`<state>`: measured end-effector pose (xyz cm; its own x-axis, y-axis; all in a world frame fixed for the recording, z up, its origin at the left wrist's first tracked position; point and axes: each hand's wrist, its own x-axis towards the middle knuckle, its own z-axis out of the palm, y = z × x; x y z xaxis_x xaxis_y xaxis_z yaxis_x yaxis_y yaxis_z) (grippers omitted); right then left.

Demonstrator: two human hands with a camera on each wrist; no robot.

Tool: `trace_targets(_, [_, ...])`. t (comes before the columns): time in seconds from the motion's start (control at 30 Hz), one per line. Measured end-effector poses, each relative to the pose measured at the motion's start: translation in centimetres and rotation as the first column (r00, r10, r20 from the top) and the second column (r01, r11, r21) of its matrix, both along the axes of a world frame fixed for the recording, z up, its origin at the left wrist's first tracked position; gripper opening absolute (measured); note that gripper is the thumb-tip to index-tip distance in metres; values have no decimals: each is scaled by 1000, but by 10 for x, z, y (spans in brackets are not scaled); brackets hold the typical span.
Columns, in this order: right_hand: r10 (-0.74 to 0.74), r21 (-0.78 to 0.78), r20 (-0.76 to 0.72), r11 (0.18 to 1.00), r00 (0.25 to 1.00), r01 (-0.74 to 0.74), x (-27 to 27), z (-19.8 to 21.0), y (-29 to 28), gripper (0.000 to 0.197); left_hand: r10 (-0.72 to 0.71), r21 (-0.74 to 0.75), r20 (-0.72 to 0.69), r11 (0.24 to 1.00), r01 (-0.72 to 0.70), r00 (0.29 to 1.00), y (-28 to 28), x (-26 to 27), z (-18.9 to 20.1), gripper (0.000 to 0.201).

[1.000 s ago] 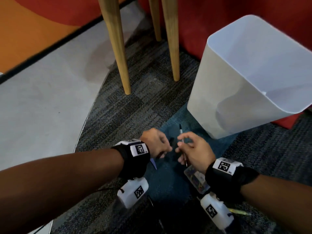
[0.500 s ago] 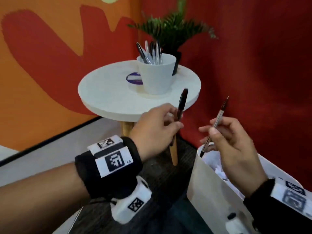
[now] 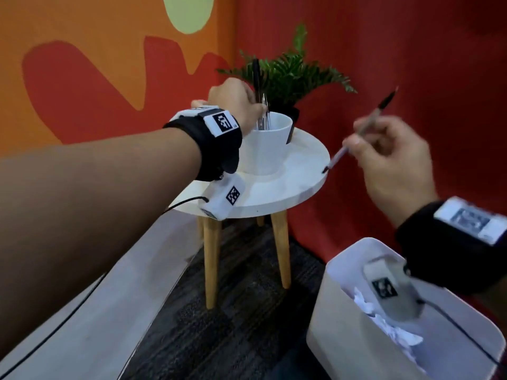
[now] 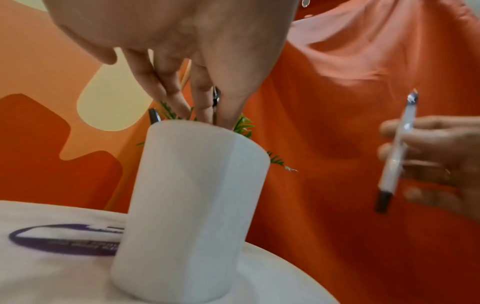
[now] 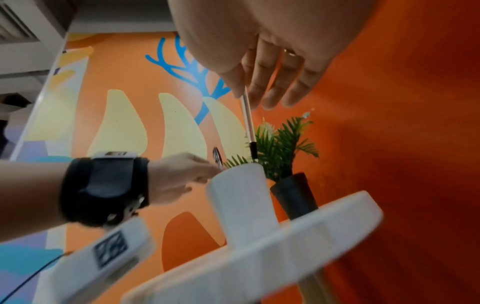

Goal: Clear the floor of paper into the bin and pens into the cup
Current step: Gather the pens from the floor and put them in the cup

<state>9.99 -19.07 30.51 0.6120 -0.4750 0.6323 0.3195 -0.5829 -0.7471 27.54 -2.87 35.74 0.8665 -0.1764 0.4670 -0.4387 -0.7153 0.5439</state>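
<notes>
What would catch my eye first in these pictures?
Two hands, each gripping a pen: the left hand lowers a black pen into the white cup on the round table, the right hand holds a clear pen beside it. Below, a white bin holds crumpled paper.

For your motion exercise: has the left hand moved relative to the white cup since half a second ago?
Yes. The left hand went from in front of and below the cup up to its rim, lowering a black pen in.

The head view looks down from above; both wrist views sit close and low, sharing the cup (image 4: 192, 205) at centre frame.
</notes>
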Motion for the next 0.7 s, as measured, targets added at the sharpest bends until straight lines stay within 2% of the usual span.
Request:
trace_targets(0.13, [-16, -56, 53, 998, 998, 19, 40, 44, 13, 17, 107, 131, -68, 987, -98, 992, 3, 9, -10, 41])
trace_targets(0.33, [-53, -190, 78, 980, 996, 67, 105, 75, 48, 19, 34, 44, -122, 999, -29, 992, 10, 7, -7, 55])
trace_targets(0.37, [-71, -232, 42, 969, 997, 79, 113, 76, 52, 20, 21, 30, -121, 999, -17, 992, 12, 5, -6, 55])
trace_targets(0.43, [-167, -342, -132, 933, 977, 113, 124, 74, 56, 23, -3, 1, -111, 1000, 3, 994, 17, -1, -3, 49])
trace_targets(0.53, [-236, -428, -429, 903, 872, 35, 131, 63, 55, 17, -7, -66, -63, 998, 3, 998, 25, -13, 1, 36])
trace_targets(0.57, [-238, -436, -488, 900, 840, 2, 131, 59, 57, 18, -7, -92, -41, 996, 3, 999, 27, -20, 2, 31])
trace_targets(0.63, [-248, -438, -533, 899, 809, -13, 132, 52, 55, 25, -26, -142, 22, 990, 29, 999, 33, -39, 1, 21])
trace_targets(0.7, [-267, -429, -496, 903, 826, 34, 126, 44, 54, 39, -120, -184, 96, 973, 137, 988, 38, -66, -5, 14])
